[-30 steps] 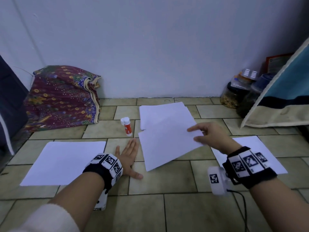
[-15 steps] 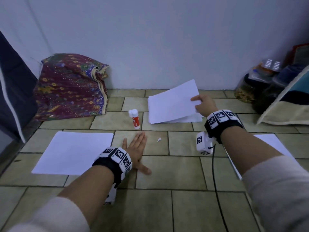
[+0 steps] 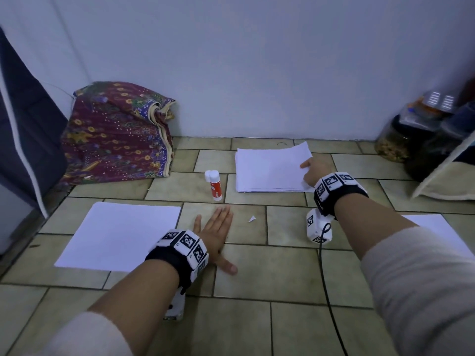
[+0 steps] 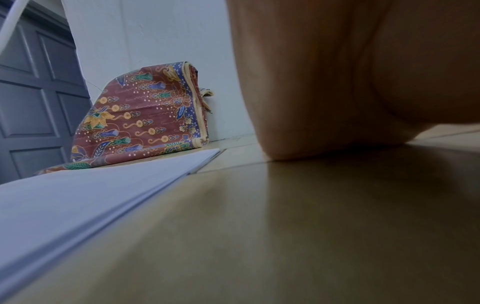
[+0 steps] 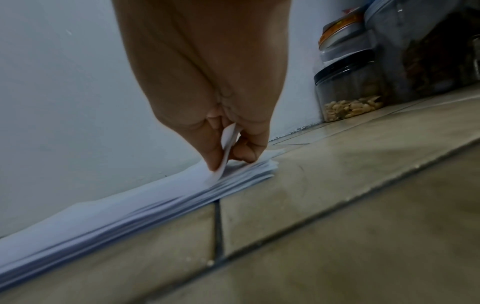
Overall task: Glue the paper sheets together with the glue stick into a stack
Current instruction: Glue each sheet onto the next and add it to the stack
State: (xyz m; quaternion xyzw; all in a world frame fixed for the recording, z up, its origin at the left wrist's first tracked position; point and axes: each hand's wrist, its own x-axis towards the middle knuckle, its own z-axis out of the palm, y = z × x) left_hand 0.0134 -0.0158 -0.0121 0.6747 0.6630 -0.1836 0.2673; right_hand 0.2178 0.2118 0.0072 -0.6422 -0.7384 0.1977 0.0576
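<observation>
A stack of white paper sheets (image 3: pixel 270 168) (image 5: pixel 145 197) lies on the tiled floor near the wall. My right hand (image 3: pixel 312 170) (image 5: pixel 226 148) pinches the right edge of the top sheet, which lies down on the stack. A white glue stick with a red label (image 3: pixel 213 185) stands capped just left of the stack. My left hand (image 3: pixel 216 232) rests flat on the floor, fingers straight, holding nothing; its palm (image 4: pixel 337 82) fills the left wrist view. More white paper (image 3: pixel 120 235) (image 4: pixel 78 195) lies left of that hand, another sheet (image 3: pixel 434 227) at the right behind my right forearm.
A folded patterned cloth (image 3: pixel 115 134) (image 4: pixel 140 119) leans in the left corner beside a dark door (image 4: pixel 33 92). Jars (image 3: pixel 393 142) (image 5: pixel 348 90) and a cushion (image 3: pixel 447 181) crowd the right corner. A tiny paper scrap (image 3: pixel 252 219) lies on the tiles.
My right hand carried a sheet from the middle of the floor back to the stack by the wall and laid it flat on top. The left hand stayed flat on the floor.
</observation>
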